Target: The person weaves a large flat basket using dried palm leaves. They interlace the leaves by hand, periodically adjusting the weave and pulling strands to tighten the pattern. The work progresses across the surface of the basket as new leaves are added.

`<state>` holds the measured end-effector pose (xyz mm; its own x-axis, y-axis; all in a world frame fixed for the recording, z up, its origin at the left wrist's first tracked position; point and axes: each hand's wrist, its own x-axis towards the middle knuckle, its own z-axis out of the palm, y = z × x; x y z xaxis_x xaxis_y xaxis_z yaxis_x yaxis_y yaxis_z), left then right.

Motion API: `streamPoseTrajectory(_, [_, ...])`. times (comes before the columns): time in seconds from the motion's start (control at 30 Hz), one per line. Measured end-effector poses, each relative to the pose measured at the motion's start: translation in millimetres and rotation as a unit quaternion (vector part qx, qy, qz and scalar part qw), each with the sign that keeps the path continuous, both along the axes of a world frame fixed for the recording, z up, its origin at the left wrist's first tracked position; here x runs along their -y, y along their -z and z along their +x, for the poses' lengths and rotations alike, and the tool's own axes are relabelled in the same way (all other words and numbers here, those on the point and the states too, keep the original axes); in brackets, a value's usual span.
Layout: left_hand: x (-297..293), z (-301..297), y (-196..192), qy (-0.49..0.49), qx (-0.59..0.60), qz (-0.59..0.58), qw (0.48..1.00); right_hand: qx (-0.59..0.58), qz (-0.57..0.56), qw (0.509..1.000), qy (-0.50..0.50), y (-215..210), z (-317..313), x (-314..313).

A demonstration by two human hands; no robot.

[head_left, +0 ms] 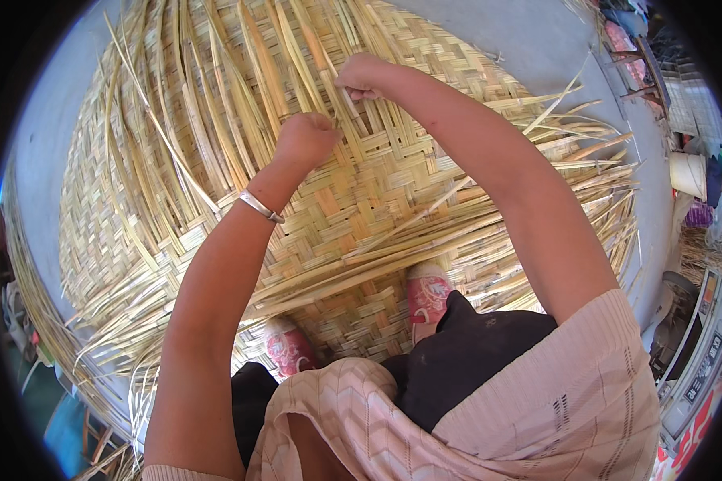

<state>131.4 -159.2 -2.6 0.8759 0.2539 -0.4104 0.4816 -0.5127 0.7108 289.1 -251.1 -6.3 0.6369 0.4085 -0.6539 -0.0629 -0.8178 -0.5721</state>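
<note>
While the person squats on a large woven bamboo mat point(393, 184), both hands work at the line where finished weave meets loose strips. The left hand point(306, 138) is curled into a fist, its fingers closed around one or more of the loose bamboo strips point(208, 88) that run away from it toward the far edge. The right hand point(363, 76), just beyond and to the right of the left, is also bunched tight, pinching a strip point(346, 100) that drops from its fingertips toward the weave below it. A metal bangle point(261, 206) sits on the left wrist.

As a judgement of progress: the mat on the near side of both hands, under the pink shoes point(427, 295) and out to the right of the right hand, is already plaited in a tight herringbone. Beyond and to the left of the left hand the strips lie unwoven, long and fanned, so a good part of the far section looks left to do. Strip ends also stick out raggedly past the right hand along the mat's right edge, untrimmed.

For room, the grey concrete floor point(537, 40) lies bare beyond the right hand and past the loose ends left of the left hand; household clutter point(690, 160) stands well off to the right.
</note>
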Motion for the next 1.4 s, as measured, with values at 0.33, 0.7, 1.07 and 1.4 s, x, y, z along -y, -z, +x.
streamPoseTrajectory(0.33, [0,0,17,-0.074,-0.011,-0.080,0.994,-0.179,0.226,0.954,0.088,-7,-21,32])
streamPoseTrajectory(0.7, [11,-21,40,0.097,0.164,0.121,0.974,-0.154,0.247,0.956,0.036,-3,-34,49])
streamPoseTrajectory(1.07, [34,-51,15,0.292,0.093,0.370,0.877,0.165,0.137,0.968,-0.131,-20,-65,96])
streamPoseTrajectory(1.4, [52,-85,6,0.263,0.159,0.174,0.935,0.260,-0.065,0.817,-0.511,-29,-116,212])
